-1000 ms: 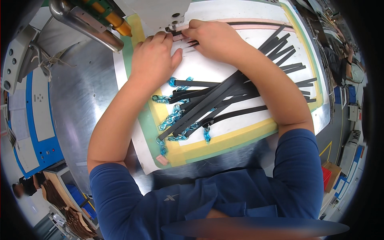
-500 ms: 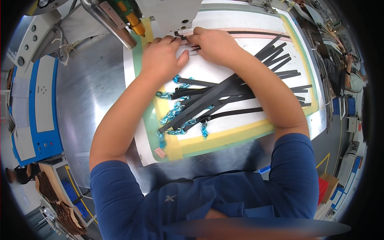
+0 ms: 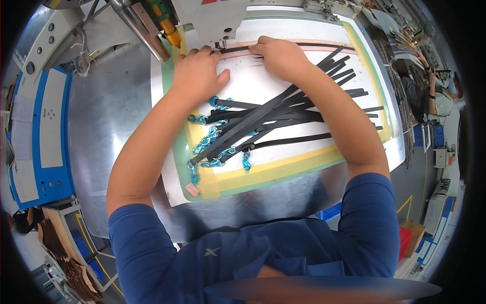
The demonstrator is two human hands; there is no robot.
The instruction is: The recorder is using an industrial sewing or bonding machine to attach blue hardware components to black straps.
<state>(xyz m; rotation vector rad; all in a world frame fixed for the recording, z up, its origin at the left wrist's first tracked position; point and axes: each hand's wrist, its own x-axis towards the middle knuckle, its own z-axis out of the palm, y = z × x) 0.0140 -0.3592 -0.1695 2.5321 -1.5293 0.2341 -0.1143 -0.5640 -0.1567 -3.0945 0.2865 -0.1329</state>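
Observation:
A thin black strip (image 3: 324,45) lies along a pink guide band at the back of the white board (image 3: 243,83), under the machine head (image 3: 212,20). My left hand (image 3: 200,71) rests with curled fingers on the near side of this strip beside the small foot (image 3: 220,44), its thumb apart. My right hand (image 3: 278,58) pinches the strip just right of it; its fingertips are partly hidden. Several black straps (image 3: 268,111) with blue transparent chain pieces (image 3: 212,137) at their left ends lie crossed over the board, partly beneath my right forearm.
A yellow-and-green cylinder (image 3: 162,20) and steel tube (image 3: 136,28) stand left of the head above the metal table (image 3: 106,126). A blue-and-white control box (image 3: 50,131) is far left. Other people (image 3: 445,101) are at the right and lower-left edges, near red and blue bins (image 3: 405,238).
My right hand has shifted rightward along the strip, away from the foot, showing more of it between my hands. My left hand stays near the foot; the whole view has shifted slightly.

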